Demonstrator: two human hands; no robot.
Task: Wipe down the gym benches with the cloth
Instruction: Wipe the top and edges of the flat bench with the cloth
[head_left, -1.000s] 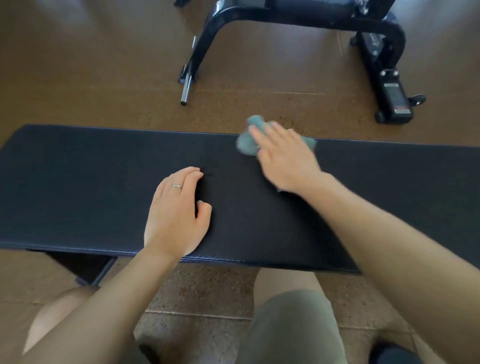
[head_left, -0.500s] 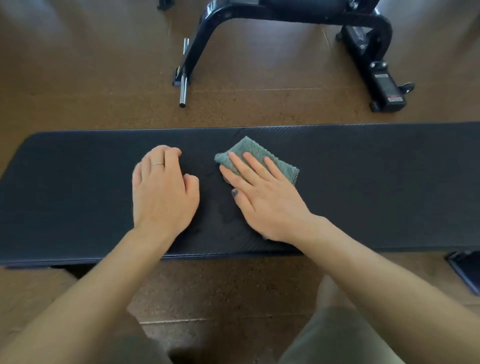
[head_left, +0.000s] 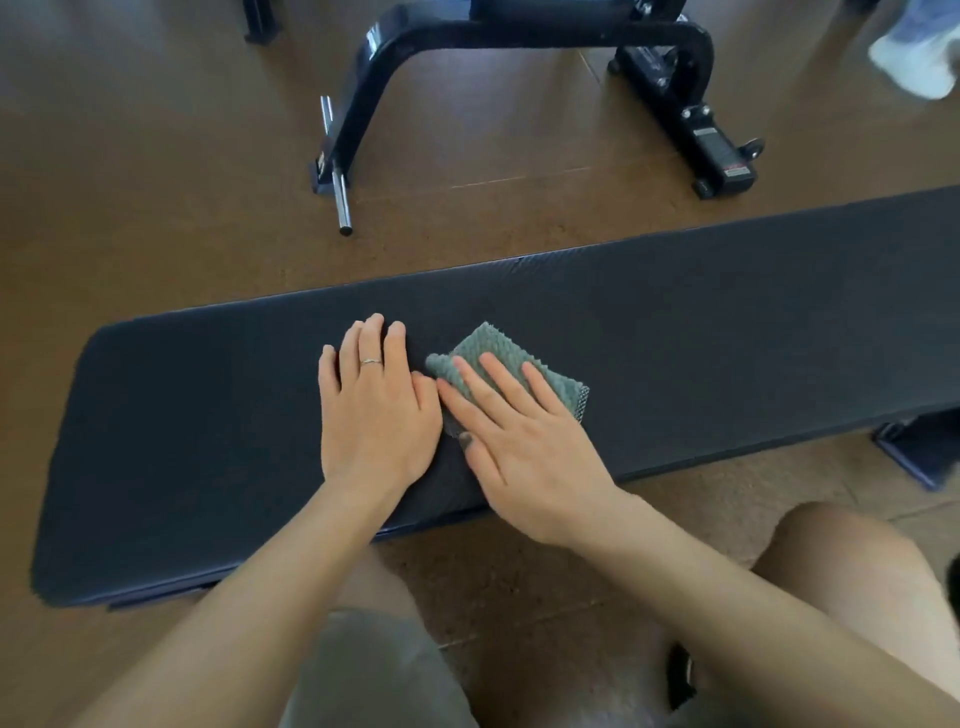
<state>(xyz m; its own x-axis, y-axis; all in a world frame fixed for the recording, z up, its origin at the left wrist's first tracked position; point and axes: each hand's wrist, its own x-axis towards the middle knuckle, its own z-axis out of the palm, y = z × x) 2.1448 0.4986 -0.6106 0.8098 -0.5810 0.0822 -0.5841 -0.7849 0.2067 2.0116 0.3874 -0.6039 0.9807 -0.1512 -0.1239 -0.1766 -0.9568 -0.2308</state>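
A long black padded gym bench (head_left: 208, 415) runs across the view, slanting up to the right. A folded grey-green cloth (head_left: 498, 353) lies on its pad near the middle. My right hand (head_left: 524, 447) presses flat on the cloth with straight, spread fingers and covers its near part. My left hand (head_left: 376, 410), wearing a ring, rests flat on the bare pad just left of the cloth, its thumb touching my right index finger.
A second black bench frame (head_left: 519, 36) with a chrome peg (head_left: 340, 202) stands on the brown floor beyond. The near bench's foot (head_left: 914, 457) shows at the right. My knees are under the front edge. A white shoe (head_left: 919, 57) is at top right.
My right hand slid the cloth from the pad's far edge toward the middle and left, up against my left hand. The view shifted, so the bench's left end is now visible.
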